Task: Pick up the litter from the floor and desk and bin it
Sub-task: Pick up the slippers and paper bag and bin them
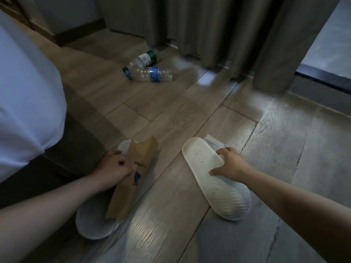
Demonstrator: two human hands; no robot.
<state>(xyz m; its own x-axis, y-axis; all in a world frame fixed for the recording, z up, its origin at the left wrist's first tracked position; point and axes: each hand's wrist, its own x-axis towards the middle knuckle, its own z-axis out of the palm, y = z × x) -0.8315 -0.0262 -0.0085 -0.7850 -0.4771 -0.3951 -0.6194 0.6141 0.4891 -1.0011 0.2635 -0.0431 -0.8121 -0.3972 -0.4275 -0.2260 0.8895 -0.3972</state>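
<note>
Brown paper bag [133, 179] held in left hand [114, 166]. White paper scrap [214, 142] lies on floor [190, 111], half under white slipper [214, 179], just past right hand [230, 164], which grips slipper's edge. Two bottles [150, 74] lie well ahead by curtain [209, 25].

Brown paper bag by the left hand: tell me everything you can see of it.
The brown paper bag is flat, creased kraft paper with a ragged top edge pointing away and a dark blue logo with "coffee" lettering. The left hand grips its left edge near the middle. It slants across a white slipper on the wood floor; whether its lower end rests there is unclear.
</note>
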